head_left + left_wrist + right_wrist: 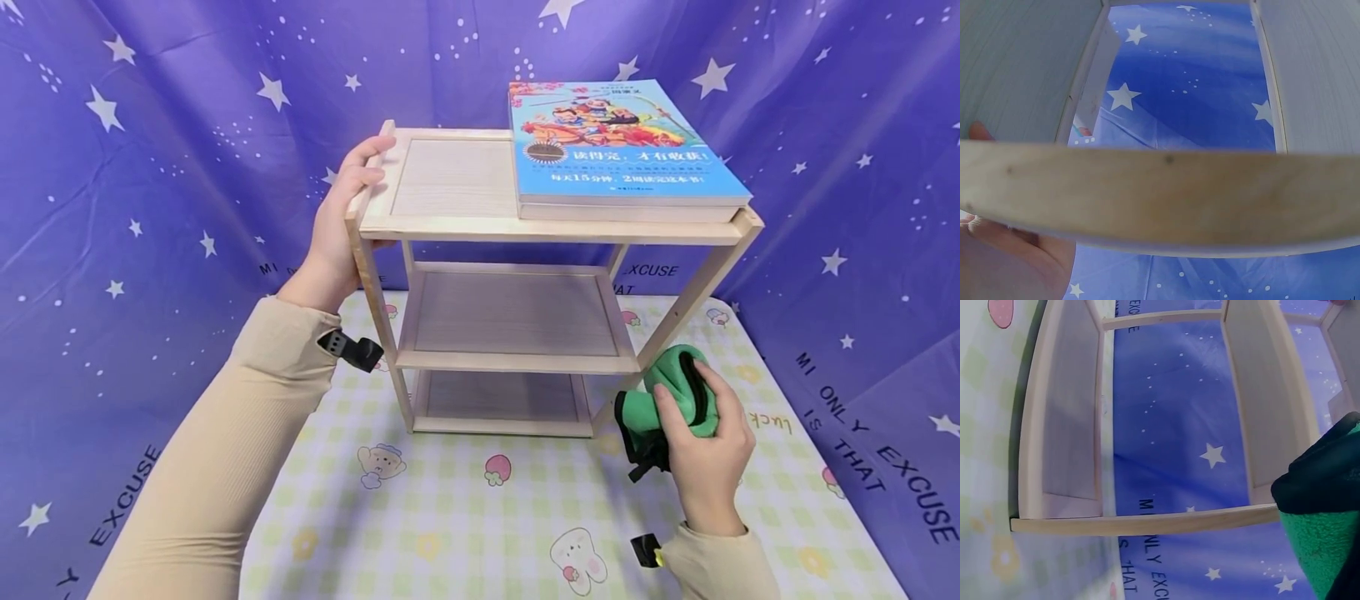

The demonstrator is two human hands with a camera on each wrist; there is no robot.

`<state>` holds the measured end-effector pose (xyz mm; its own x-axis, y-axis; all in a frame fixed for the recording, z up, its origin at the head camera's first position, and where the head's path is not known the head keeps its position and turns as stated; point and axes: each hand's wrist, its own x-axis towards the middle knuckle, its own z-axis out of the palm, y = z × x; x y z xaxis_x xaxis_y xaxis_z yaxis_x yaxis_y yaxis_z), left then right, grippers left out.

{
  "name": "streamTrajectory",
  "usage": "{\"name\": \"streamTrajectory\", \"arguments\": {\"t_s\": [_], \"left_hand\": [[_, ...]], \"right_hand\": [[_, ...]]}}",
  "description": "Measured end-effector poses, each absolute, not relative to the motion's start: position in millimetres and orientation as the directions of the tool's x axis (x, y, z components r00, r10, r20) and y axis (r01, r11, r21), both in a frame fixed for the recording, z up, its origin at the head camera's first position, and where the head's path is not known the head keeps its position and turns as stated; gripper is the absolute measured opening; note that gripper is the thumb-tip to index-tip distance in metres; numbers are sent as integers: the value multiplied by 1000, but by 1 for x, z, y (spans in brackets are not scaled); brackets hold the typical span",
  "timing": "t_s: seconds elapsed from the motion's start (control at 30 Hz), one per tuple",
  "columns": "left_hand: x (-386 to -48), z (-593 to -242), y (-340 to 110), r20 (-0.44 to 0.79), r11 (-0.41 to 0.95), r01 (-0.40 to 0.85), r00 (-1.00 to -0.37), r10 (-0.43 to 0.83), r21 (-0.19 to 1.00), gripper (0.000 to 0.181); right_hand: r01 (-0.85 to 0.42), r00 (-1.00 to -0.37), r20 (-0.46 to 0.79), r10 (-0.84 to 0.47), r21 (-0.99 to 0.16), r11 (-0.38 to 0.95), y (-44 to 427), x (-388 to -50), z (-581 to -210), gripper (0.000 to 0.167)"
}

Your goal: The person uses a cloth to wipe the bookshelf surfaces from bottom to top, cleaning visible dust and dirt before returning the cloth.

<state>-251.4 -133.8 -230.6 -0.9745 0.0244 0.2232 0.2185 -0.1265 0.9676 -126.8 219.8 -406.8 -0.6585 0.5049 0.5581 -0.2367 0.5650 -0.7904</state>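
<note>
A three-tier wooden shelf [450,227] stands upright on the table. My left hand [339,212] grips the left end of its top tier, fingers curled over the edge; the left wrist view shows part of that hand [1019,256] beside a wooden bar [1210,200]. My right hand [708,442] holds a bunched green cloth with black edging [641,412] by the shelf's front right leg. Close up in the right wrist view, the green cloth [1319,544] is beside the shelf's middle tier [1266,394]. Whether it touches the wood I cannot tell.
Blue picture-covered books [615,179] lie stacked on the right part of the top tier. A checked cloth with cartoon prints [450,517] covers the table. Purple star-patterned curtains [187,125] hang behind and at both sides.
</note>
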Motion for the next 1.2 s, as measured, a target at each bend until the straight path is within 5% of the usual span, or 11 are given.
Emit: {"name": "streamTrajectory", "arguments": {"t_s": [0.33,0.87,1.2], "left_hand": [[-251,-230,-135,221,-111,216,-975,38,970,49],[-254,-226,-141,215,-45,213,-975,57,976,45],[-253,-223,-146,196,7,198,-975,101,980,42]], "right_hand": [[-535,-578,693,431,-721,441,205,-121,-393,46],[-465,-798,555,236,-816,344,157,-131,-370,57],[-433,-868,484,113,-848,304,129,-148,-362,57]]}}
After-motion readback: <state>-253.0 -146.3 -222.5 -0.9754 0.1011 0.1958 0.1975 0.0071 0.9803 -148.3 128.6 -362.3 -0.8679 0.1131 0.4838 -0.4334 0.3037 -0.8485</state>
